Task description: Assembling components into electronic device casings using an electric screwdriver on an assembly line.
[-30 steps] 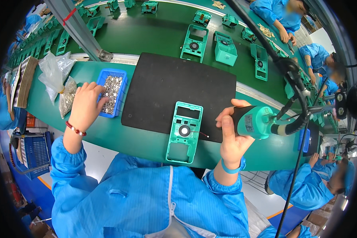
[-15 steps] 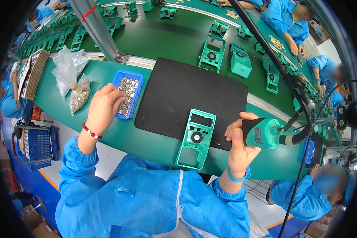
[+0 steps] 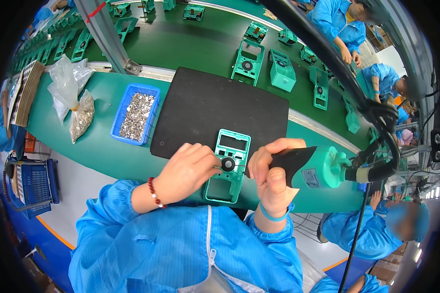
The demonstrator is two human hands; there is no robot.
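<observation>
The left hand [image 3: 190,168] has moved from the blue rectangular plastic bin [image 3: 127,141] to the green plastic housing [image 3: 234,177] straddling black mat [image 3: 230,105] and green tabletop [image 3: 93,156]; I cannot tell whether the bunched fingers hold anything. The right hand [image 3: 274,178] grips a green-and-black cylindrical power tool [image 3: 320,168].

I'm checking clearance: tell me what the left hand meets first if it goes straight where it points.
Probably the round black part on the green frame, just ahead of the left hand; depth is unclear.
</observation>
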